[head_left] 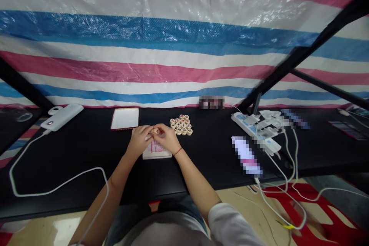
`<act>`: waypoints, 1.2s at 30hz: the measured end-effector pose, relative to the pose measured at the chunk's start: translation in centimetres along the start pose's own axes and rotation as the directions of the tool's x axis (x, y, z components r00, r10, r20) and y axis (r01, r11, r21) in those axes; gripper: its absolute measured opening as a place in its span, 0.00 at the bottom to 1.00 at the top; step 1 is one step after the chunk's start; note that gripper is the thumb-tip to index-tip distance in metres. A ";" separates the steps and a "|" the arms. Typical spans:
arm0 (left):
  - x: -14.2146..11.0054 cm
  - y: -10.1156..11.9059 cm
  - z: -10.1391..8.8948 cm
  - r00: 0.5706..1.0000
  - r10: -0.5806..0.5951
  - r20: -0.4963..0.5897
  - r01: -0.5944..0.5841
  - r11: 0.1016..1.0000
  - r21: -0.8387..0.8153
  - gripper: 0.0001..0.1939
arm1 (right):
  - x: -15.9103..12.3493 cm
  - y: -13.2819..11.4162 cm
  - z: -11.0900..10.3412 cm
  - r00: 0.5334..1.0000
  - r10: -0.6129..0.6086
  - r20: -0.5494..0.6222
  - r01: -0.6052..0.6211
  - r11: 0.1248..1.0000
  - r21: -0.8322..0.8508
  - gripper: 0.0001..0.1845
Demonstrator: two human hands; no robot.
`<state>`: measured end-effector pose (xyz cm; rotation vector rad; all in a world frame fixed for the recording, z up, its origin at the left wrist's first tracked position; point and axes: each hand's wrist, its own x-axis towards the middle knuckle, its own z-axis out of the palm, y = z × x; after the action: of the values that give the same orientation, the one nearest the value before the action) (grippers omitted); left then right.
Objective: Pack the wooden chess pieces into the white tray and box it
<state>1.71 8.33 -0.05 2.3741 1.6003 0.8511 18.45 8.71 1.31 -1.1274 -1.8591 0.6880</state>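
Note:
My left hand (pixel 140 140) and my right hand (pixel 167 138) meet above the black table, their fingertips together on a round wooden Chinese chess piece (pixel 156 131). The fingers hide most of it. Just beyond my right hand lies a tight cluster of several similar pieces (pixel 181 124) with dark characters. Under my hands is a white pad with a red grid (pixel 157 150), partly covered by them. Further back to the left sits a white rectangular card or lid with a red rim (pixel 124 118).
A white power strip (pixel 255 128) with plugs and tangled white cables stands to the right, near a blurred flat device (pixel 246 156). A white power bank (pixel 62 117) lies at the back left, its cable looping forward. A striped tarpaulin (pixel 144 61) hangs behind the table.

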 end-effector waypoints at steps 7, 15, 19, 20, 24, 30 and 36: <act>0.2 1.0 -0.7 0.999 -0.052 0.009 0.052 0.999 -0.002 0.13 | -0.1 0.4 -1.3 0.990 0.109 -0.085 -0.101 0.991 0.088 0.16; 0.5 0.9 -1.0 0.995 0.017 0.100 -0.015 1.000 -0.021 0.04 | 0.0 0.8 -1.4 0.969 0.139 -0.204 -0.105 0.980 0.170 0.16; 0.6 1.4 -1.0 0.982 0.050 0.184 -0.063 0.996 0.066 0.05 | -0.1 0.8 -1.4 0.977 0.129 -0.167 -0.109 0.986 0.128 0.16; 0.7 1.5 -1.0 0.983 0.049 0.176 -0.065 0.994 0.086 0.06 | -0.1 0.8 -1.4 0.981 0.124 -0.148 -0.109 0.989 0.104 0.15; 1.0 1.1 -1.0 0.988 0.032 0.153 -0.050 0.992 0.116 0.14 | -0.2 0.9 -1.6 0.998 -0.014 -0.056 0.014 1.000 0.008 0.11; 1.1 -0.5 -0.2 0.969 0.034 0.247 -0.024 0.999 -0.045 0.15 | -0.3 0.9 -0.9 0.974 -0.194 0.116 0.205 0.974 -0.094 0.17; 0.9 -1.0 0.1 0.975 0.042 0.219 -0.004 0.985 -0.171 0.23 | -0.2 1.0 -0.4 0.964 -0.182 0.192 0.231 0.933 -0.276 0.12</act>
<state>1.24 9.58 -0.25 2.2808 1.3603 0.6687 19.29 8.96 0.69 -1.0621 -2.2405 0.3971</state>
